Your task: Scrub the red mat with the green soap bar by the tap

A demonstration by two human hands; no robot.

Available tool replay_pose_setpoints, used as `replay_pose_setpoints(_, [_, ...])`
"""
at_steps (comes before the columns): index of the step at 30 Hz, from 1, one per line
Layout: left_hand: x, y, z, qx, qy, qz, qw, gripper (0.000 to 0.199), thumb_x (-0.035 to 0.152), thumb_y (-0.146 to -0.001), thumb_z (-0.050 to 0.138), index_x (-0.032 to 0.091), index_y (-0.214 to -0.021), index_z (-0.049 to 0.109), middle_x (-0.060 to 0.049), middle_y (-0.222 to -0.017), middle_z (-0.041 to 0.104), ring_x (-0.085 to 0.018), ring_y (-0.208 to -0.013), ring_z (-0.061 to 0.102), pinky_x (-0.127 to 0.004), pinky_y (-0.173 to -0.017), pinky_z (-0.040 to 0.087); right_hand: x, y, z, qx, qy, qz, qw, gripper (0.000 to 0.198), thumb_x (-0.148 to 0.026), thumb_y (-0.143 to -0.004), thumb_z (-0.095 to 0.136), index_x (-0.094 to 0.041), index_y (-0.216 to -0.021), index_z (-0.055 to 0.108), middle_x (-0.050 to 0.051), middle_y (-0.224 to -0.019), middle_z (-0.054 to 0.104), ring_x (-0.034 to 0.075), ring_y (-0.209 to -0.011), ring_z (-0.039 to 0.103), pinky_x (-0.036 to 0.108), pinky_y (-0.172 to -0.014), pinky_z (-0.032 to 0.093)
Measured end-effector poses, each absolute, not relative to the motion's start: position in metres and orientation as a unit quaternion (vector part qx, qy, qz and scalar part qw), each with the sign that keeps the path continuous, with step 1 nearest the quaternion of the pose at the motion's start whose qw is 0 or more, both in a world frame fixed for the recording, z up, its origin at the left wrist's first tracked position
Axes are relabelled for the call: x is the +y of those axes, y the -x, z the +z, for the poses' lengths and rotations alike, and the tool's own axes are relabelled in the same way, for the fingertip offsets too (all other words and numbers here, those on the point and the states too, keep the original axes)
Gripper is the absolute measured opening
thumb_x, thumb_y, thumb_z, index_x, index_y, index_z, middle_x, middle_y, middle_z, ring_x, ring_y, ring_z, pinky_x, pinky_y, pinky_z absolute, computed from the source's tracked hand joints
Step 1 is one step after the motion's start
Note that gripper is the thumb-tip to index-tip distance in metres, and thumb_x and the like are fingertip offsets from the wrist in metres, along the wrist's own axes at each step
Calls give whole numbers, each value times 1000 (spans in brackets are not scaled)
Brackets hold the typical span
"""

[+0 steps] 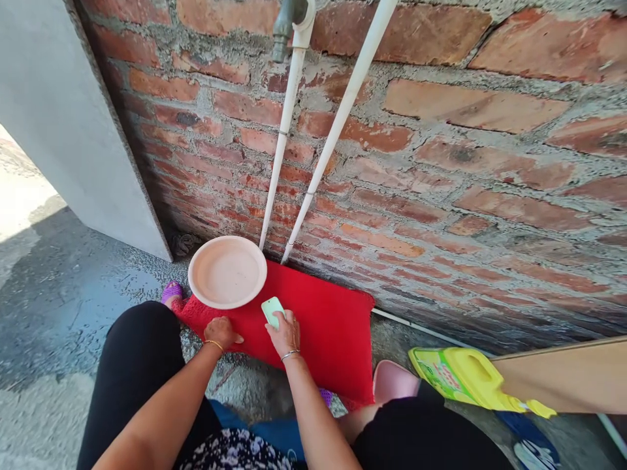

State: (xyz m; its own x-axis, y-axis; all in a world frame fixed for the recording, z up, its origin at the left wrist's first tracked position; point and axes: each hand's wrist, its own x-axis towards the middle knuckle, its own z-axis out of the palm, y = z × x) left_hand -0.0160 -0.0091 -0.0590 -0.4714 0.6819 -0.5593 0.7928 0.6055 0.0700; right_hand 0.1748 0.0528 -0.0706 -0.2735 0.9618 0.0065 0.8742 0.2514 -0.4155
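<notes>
A large red cloth (323, 313) lies spread out in front of me, draped over a support that I cannot see. My left hand (221, 331) is closed at its near left edge, with the fingers curled into the cloth and the thumb sticking out. My right hand (287, 334) grips a pale green oblong block (272, 312) with rounded corners, held on or just over the cloth's middle. Whether the block is soap or the back of a brush, I cannot tell. A pale pink basin (228, 271) rests on the cloth's far left corner, beyond my hands.
The brick wall (392, 183) rises behind, with two white pipes (321, 163) and a tap (283, 32). At right lie a yellow detergent jug (460, 375), a pink plastic piece (394, 380) and a cardboard piece (563, 375). A grey panel (83, 111) leans at left. The concrete floor (98, 281) looks wet.
</notes>
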Motion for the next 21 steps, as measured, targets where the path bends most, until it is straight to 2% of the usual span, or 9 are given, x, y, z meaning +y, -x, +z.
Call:
replay_pose_setpoints(3, [-9,15,-60,853,-433,-104,272,66,57,-50,71,16,-101,64,-16,-109,67,-29,-102,62,-35,-80,51,61,-231,-75,-694,682,160,165,29,-36,-69,66,-23,-95,65,5,-92,55,20,-85,52,29,-75,39])
replay_pose_setpoints(7, [-9,14,-59,854,-432,-101,271,65,56,-51,71,15,-101,65,-15,-108,67,-28,-102,62,-34,-80,51,67,-314,-79,-458,850,138,222,40,-45,-68,64,-18,-97,64,8,-84,54,24,-80,52,34,-65,40])
replay_pose_setpoints(10, [-9,13,-55,856,-427,-100,273,65,56,-50,72,16,-101,65,-15,-108,67,-28,-102,62,-34,-81,51,69,-328,-80,-375,888,129,232,45,-49,-70,61,-16,-101,63,10,-86,54,26,-80,51,35,-63,40])
replay_pose_setpoints(12, [-9,12,-52,856,-425,-101,275,65,56,-50,73,16,-101,65,-15,-109,67,-28,-102,62,-34,-81,51,69,-305,-80,-435,855,132,248,45,-49,-71,61,-16,-101,62,10,-87,54,26,-84,51,34,-68,41])
replay_pose_setpoints(15, [-8,12,-45,855,-427,-102,277,65,55,-50,73,15,-101,65,-15,-109,67,-28,-102,62,-34,-81,51,64,-240,-76,-635,713,158,251,35,-44,-71,63,-20,-97,62,6,-92,53,22,-89,51,31,-79,41])
replay_pose_setpoints(18, [-7,11,-41,854,-425,-102,284,68,55,-50,73,14,-104,64,-16,-109,66,-28,-103,61,-34,-83,50,48,-173,-68,-792,553,191,171,24,-36,-70,65,-25,-91,63,3,-95,53,18,-87,51,29,-80,38])
replay_pose_setpoints(21, [-7,11,-41,854,-422,-105,286,70,55,-50,72,13,-105,64,-17,-110,66,-29,-104,61,-34,-83,50,38,-147,-62,-844,490,189,109,22,-32,-69,68,-28,-90,64,2,-97,53,18,-88,50,28,-80,37])
